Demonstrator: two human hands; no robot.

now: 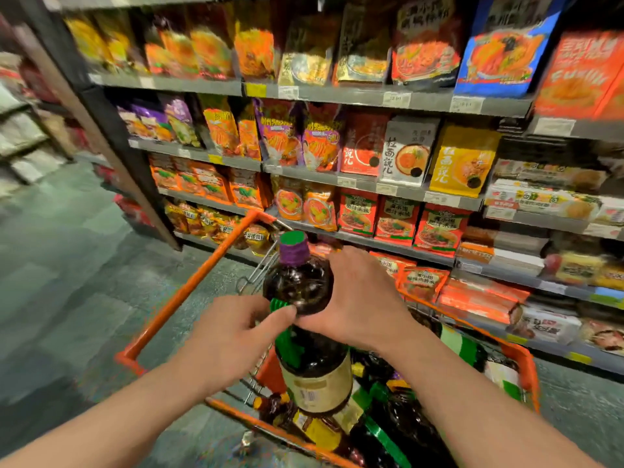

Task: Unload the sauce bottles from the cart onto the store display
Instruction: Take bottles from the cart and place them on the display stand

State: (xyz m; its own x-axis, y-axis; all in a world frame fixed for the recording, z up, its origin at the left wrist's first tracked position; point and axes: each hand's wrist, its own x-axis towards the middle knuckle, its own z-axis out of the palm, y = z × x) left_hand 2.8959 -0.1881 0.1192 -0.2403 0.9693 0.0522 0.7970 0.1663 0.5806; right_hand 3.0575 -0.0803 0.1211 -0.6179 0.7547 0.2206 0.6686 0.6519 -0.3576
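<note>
A shop aisle with shelves (354,96) of noodle packets runs along the right, and an orange cart (189,285) stands against them. Above the cart a large dark sauce bottle (304,285) stands upright, cap up, its long axis vertical. The right hand (358,298) wraps the shoulder from the shelf side, the left hand (233,329) pinches the green handle; more bottles (388,417) lie below.

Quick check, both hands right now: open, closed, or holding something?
Left hand: pinching the green handle of the big dark sauce bottle.
Right hand: wrapped around the same bottle's shoulder.
</note>
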